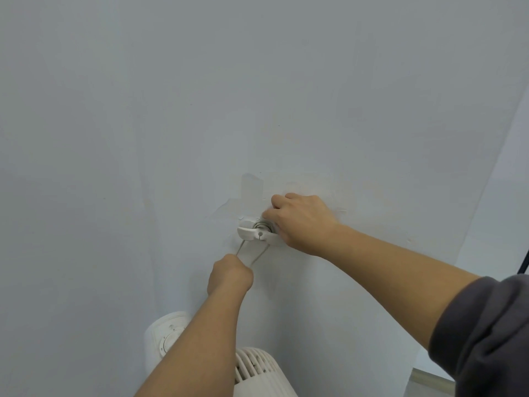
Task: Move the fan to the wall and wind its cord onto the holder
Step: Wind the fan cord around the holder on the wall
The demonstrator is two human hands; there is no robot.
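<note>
A white cord holder (248, 231) is fixed to the pale wall (200, 110), with grey turns of cord around its hub. My right hand (300, 222) rests on the holder's right side, fingers curled at the hub. Two strands of the white cord (257, 255) run down from the holder into my left hand (230, 272), which is closed around them just below. The white fan (252, 368) stands against the wall at the bottom, partly hidden by my left forearm.
A patch of rough repaired plaster (252, 187) surrounds the holder. The wall meets another wall at a corner on the right (492, 167). A dark cable (524, 262) hangs at the right edge, and a metal rail (429, 379) shows at the lower right.
</note>
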